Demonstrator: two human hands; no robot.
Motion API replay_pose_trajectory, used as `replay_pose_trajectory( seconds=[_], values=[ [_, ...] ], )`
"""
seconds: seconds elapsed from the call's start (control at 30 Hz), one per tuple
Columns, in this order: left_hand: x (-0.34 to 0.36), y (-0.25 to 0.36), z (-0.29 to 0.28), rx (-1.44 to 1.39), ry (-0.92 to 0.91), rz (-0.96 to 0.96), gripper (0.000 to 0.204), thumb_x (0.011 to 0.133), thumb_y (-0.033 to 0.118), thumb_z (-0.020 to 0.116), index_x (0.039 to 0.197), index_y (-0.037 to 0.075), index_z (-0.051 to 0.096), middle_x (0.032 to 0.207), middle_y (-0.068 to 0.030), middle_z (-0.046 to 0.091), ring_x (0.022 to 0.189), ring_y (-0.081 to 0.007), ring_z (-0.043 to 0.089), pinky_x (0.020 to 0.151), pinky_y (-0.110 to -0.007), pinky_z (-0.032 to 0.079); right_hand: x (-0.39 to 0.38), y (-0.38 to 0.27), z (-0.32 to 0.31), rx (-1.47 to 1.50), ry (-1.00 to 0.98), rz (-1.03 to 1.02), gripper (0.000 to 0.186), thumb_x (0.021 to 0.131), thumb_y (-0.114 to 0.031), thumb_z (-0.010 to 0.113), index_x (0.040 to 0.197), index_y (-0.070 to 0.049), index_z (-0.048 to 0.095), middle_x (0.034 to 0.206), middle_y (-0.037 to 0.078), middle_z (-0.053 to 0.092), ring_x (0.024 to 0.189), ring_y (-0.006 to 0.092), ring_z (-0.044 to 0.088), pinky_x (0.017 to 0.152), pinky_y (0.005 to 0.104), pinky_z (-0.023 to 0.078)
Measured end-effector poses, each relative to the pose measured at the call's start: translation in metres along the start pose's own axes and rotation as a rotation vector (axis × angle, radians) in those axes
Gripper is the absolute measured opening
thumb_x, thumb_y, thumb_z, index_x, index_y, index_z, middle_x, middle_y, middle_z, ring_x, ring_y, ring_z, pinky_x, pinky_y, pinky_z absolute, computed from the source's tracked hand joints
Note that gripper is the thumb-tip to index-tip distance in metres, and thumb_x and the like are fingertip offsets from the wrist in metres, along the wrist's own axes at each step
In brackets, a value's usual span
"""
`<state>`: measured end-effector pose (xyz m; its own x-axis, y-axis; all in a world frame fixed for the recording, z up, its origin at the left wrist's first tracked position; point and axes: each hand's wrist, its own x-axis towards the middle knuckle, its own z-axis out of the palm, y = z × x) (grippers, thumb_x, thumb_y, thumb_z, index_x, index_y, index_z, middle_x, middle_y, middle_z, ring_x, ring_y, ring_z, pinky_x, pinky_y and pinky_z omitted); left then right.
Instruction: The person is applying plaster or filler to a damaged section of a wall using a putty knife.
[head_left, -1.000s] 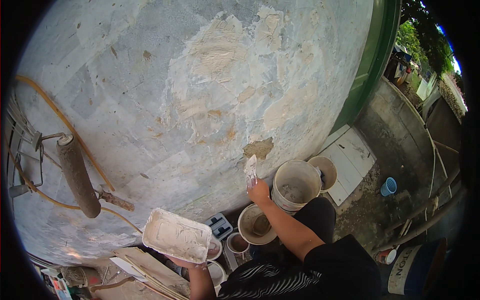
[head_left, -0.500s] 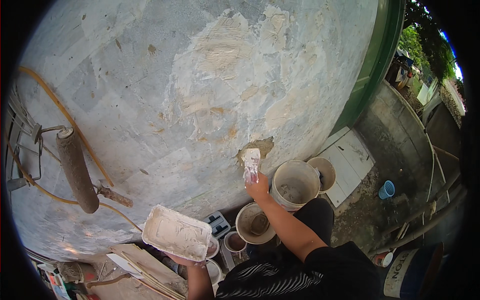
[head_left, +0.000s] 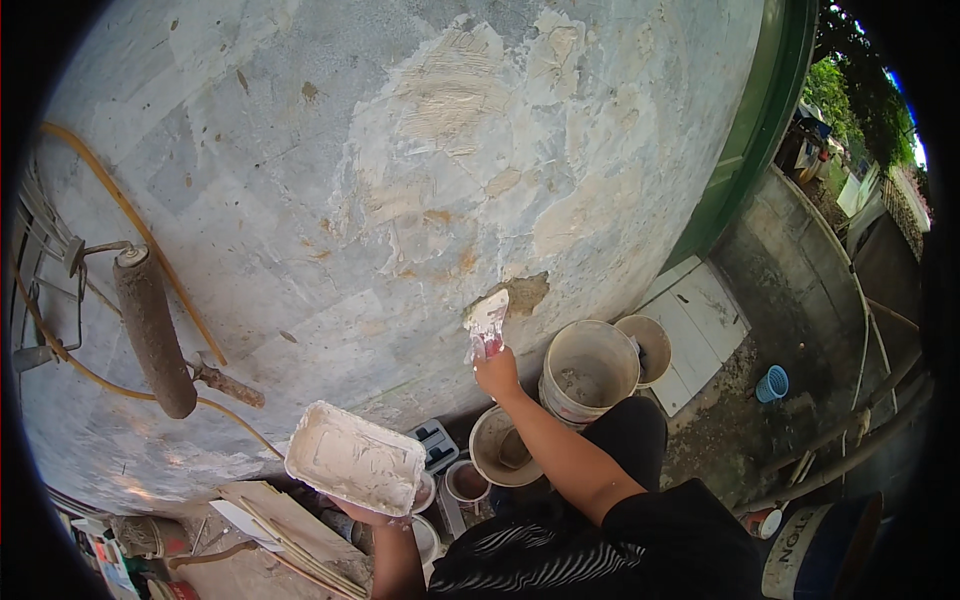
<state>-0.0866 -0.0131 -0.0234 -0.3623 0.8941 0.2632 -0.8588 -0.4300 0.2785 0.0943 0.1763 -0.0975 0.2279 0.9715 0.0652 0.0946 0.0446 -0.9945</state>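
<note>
My right hand (head_left: 497,374) is closed round the reddish handle of a putty knife (head_left: 488,312). Pale filler coats the blade, which lies at the left edge of a rough brown hole (head_left: 527,294) low in the patched grey wall (head_left: 300,200). My left hand (head_left: 370,513) grips a rectangular tray (head_left: 318,478) from underneath, and most of its fingers are hidden. Smeared beige filler (head_left: 355,460) covers the inside of the tray, which is tilted a little.
Buckets stand by the wall foot: a big one (head_left: 592,350), one behind it (head_left: 652,345) and one under my right forearm (head_left: 490,447). A paint roller (head_left: 155,335) hangs at left near a yellow hose (head_left: 130,210). Boards (head_left: 290,530) lie lower left; a blue basket (head_left: 772,384) sits at right.
My right hand has moved slightly left with the putty knife, and the blade now tilts toward the right. The tray in my left hand has barely shifted.
</note>
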Motion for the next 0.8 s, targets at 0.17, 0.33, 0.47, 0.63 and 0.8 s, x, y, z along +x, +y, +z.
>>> replay_pose_trajectory(
  seconds=[0.17, 0.33, 0.47, 0.63, 0.8],
  values=[
    [0.0, -0.001, 0.007, -0.011, 0.101, 0.037, 0.079, 0.074, 0.067, 0.035, 0.135, 0.019, 0.017, 0.139, -0.0065, 0.019, 0.123, -0.0324, 0.025, 0.097, -0.053, 0.024, 0.003, 0.004, -0.01, -0.137, -0.087, 0.101, 0.015, 0.076, -0.014, 0.054, 0.076, 0.002, 0.056, 0.062, 0.017, 0.057, 0.062, 0.0322, 0.058, 0.056, 0.0359, 0.044],
    [0.0, -0.002, 0.002, 0.182, 0.118, 0.045, 0.079, 0.074, 0.067, 0.034, 0.134, 0.019, 0.017, 0.138, -0.0066, 0.02, 0.123, -0.0326, 0.025, 0.097, -0.053, 0.024, -0.007, -0.02, -0.004, -0.241, -0.016, -0.354, 0.017, 0.078, -0.017, 0.052, 0.079, 0.0, 0.056, 0.063, 0.017, 0.058, 0.062, 0.0366, 0.056, 0.055, 0.0415, 0.044],
    [-0.005, -0.002, 0.005, 0.045, 0.117, 0.016, 0.076, 0.076, 0.065, 0.034, 0.134, 0.018, 0.019, 0.138, -0.0069, 0.021, 0.123, -0.0331, 0.026, 0.097, -0.054, 0.024, -0.011, 0.007, -0.002, -0.7, -0.213, -0.244, 0.021, 0.08, -0.02, 0.049, 0.088, -0.002, 0.054, 0.065, 0.02, 0.056, 0.061, 0.0382, 0.055, 0.053, 0.0422, 0.045],
    [-0.01, 0.003, 0.005, 0.074, 0.185, 0.048, 0.072, 0.078, 0.061, 0.033, 0.134, 0.017, 0.02, 0.136, -0.0077, 0.024, 0.12, -0.033, 0.03, 0.096, -0.053, 0.027, -0.017, 0.005, -0.001, -0.494, -0.103, -0.472, 0.021, 0.08, -0.02, 0.048, 0.089, -0.001, 0.053, 0.065, 0.018, 0.057, 0.059, 0.0352, 0.056, 0.054, 0.041, 0.046],
    [-0.008, 0.007, 0.006, 0.106, 0.241, 0.081, 0.067, 0.081, 0.056, 0.031, 0.133, 0.015, 0.022, 0.134, -0.0087, 0.028, 0.117, -0.0329, 0.034, 0.094, -0.051, 0.03, 0.0, -0.003, -0.005, -0.737, -0.332, -0.604, 0.024, 0.076, -0.018, 0.052, 0.096, -0.003, 0.049, 0.076, 0.016, 0.058, 0.063, 0.032, 0.057, 0.054, 0.0403, 0.046]
  ],
)
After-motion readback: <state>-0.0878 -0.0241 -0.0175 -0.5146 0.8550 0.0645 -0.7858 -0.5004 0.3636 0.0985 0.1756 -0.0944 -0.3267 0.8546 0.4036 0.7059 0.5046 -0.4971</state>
